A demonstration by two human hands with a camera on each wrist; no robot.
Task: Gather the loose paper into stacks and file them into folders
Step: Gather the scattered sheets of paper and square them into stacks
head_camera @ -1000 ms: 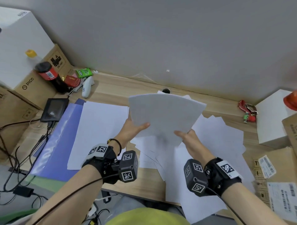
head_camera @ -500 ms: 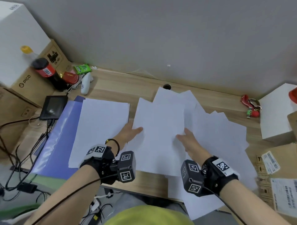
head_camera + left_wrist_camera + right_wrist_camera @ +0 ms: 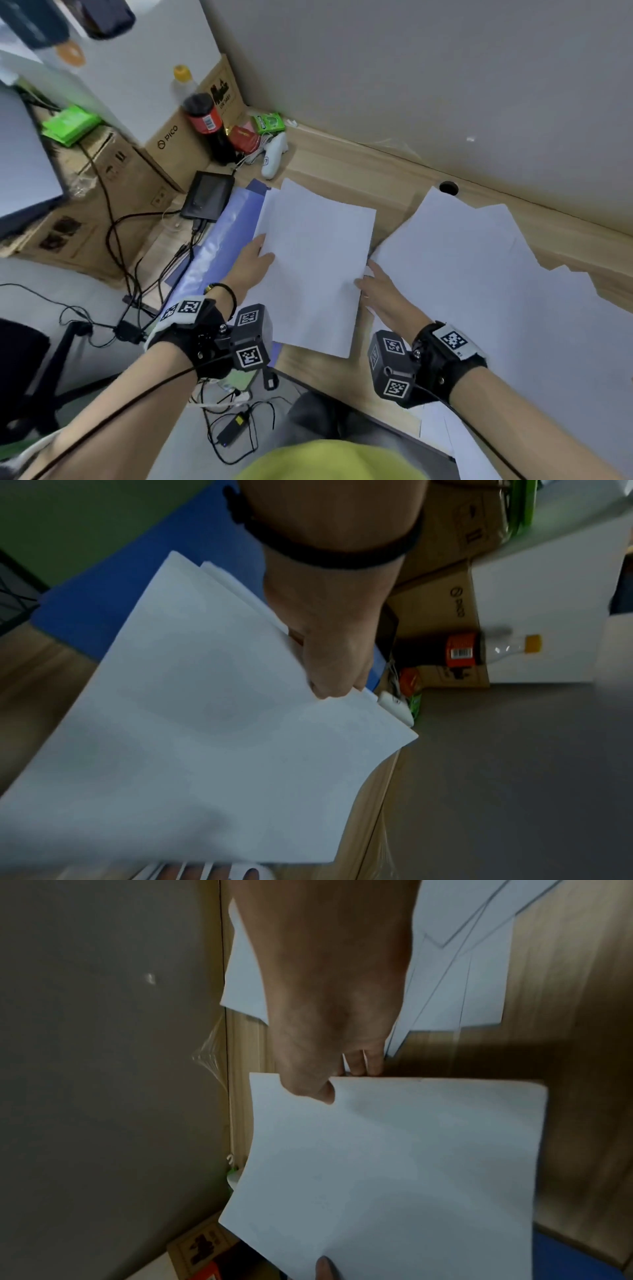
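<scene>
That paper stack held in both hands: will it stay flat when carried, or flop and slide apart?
The paper stack likely flops: its far corner curves in the left wrist view. Sheets may slip apart; edges near the left hand already sit offset. Probably light: the right hand only pinches it.

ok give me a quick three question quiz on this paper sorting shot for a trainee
1. True or false: both hands grip the same paper stack.
2. Which item lies under the stack's left part? A) blue folder B) green packet C) white controller
3. Fill in: the loose sheets lie on the person's ____ side of the held stack.

Key
1. True: the left hand and the right hand pinch opposite edges.
2. A, the blue folder.
3. right
</scene>
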